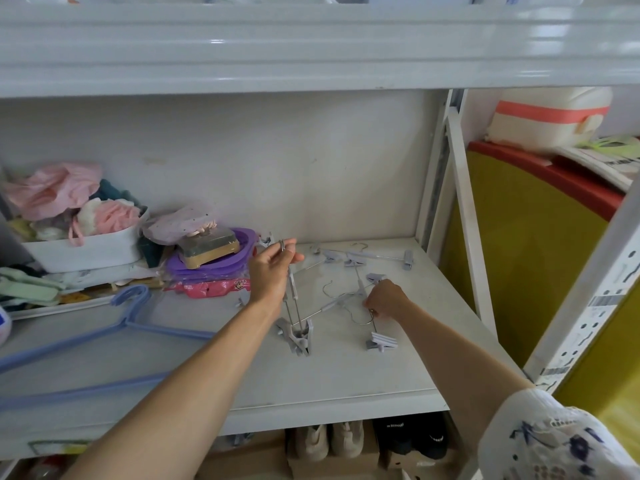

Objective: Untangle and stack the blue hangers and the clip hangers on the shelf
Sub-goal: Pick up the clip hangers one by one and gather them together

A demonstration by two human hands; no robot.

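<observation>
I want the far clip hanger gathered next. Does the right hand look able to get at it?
Probably yes. The right hand sits on the nearer tangle, and the far clip hanger lies flat beyond it with bare shelf between. But the hand is already gripping a hook, so it must let go first.

No legible text or labels

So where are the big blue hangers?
In the head view, the blue hangers lie flat on the left part of the shelf, in front of the white basket and left of the left hand.
</observation>
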